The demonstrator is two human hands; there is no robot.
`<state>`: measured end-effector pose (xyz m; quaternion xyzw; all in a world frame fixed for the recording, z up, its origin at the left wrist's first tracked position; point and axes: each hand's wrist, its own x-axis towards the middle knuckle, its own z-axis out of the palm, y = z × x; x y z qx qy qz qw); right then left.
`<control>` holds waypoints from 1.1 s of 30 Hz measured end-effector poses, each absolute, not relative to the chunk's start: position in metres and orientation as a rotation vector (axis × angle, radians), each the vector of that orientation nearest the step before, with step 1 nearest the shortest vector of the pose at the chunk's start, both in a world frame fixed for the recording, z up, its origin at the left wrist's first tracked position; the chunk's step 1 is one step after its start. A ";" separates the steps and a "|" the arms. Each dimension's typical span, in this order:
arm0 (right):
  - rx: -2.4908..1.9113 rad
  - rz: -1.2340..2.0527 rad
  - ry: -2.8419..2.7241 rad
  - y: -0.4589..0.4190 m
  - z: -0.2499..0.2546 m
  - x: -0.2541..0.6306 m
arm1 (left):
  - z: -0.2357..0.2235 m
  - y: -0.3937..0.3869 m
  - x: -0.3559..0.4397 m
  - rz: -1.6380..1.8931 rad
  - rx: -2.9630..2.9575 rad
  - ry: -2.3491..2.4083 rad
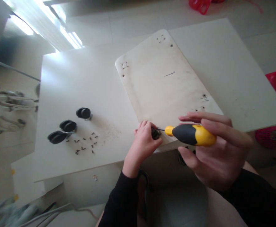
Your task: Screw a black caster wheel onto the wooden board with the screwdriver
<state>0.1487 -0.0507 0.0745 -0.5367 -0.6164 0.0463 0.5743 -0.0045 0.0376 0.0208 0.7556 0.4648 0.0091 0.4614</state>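
Right hand (219, 148) closed loosely round the screwdriver (190, 134) handle, tip aimed left at a small black caster (155, 133) pinched in the left hand (144, 142), at the counter's (81, 75) near edge against the board's (161, 78) corner. Handle looks rubbery, grippy, light; grip mid-handle. Caster small, hard, apt to roll; hold its body. Three more casters (67, 126) and loose screws (86, 143) lie toward the left edge.
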 end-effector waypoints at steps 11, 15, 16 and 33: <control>-1.325 0.221 -1.376 -0.057 0.075 0.143 | 0.020 0.037 -0.006 0.037 1.844 1.142; -1.311 0.244 -1.369 -0.054 0.079 0.143 | 0.021 0.037 -0.005 0.029 1.834 1.144; -1.295 0.235 -1.365 -0.053 0.080 0.143 | 0.021 0.038 -0.005 0.028 1.837 1.143; -1.227 0.049 -1.304 -0.062 0.079 0.156 | 0.029 0.036 -0.005 0.058 2.113 1.162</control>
